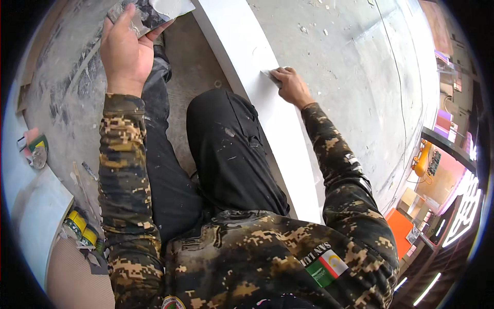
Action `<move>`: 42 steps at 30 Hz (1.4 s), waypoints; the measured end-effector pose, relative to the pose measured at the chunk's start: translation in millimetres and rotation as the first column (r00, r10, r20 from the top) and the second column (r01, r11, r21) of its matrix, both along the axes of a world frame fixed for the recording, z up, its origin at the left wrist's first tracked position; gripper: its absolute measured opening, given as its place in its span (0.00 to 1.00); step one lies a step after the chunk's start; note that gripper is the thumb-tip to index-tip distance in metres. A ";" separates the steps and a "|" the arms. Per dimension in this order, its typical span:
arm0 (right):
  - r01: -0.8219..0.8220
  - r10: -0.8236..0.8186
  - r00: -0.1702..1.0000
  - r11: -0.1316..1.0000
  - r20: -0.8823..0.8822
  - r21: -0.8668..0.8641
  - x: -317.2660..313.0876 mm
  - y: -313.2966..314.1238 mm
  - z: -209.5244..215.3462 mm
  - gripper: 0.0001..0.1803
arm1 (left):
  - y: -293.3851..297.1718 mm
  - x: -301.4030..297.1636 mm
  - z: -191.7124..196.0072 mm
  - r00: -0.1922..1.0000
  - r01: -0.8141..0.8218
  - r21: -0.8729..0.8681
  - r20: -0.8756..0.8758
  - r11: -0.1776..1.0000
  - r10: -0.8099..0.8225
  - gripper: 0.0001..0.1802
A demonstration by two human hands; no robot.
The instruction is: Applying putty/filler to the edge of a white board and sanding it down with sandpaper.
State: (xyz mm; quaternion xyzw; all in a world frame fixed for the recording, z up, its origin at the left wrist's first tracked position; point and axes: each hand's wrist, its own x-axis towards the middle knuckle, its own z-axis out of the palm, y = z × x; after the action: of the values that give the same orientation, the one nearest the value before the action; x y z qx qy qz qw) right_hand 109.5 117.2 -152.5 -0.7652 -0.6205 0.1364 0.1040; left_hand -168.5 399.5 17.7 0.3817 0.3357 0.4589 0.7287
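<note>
My left hand (126,59) is raised at the upper left, its fingers closed round a flat, smeared metal plate (149,19). A mound of white putty (169,6) lies on the plate, partly cut off by the picture's edge. My right hand (294,87) grips a small putty knife (269,77), its blade against the top face of a long white board (286,139). Faint marks show on the board's surface just beyond the blade. Beside my bent knee, the board runs from the top of the view down toward my body.
Grey concrete floor (334,62) with scattered crumbs lies to the right. At the left are a pale blue panel (38,211), yellow-and-green packages (80,226) and thin sticks (80,177). An orange tank (423,158) and an orange panel (399,232) stand at far right.
</note>
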 end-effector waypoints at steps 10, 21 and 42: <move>0.172 -0.175 0.985 0.973 -0.005 -0.151 49.4 117.7 13.9 0.20 | 4.0 1.1 -10.4 0.998 0.038 -0.001 0.050 0.999 -0.038 0.19; -0.074 0.075 0.997 0.967 -0.004 -0.242 -68.3 -65.2 26.9 0.14 | 0.5 -0.1 -4.7 0.998 0.049 0.000 0.047 0.999 -0.048 0.18; -0.031 0.035 0.995 0.999 0.091 -0.043 3.7 -22.4 4.6 0.23 | 9.1 -6.5 -8.3 0.998 0.037 0.004 0.059 0.999 -0.037 0.18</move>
State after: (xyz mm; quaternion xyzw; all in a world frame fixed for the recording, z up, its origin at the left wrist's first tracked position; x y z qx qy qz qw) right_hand 113.1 94.8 -147.9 -0.7622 -0.6343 0.1155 0.0572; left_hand -175.0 408.6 9.4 0.3751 0.3064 0.4568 0.7462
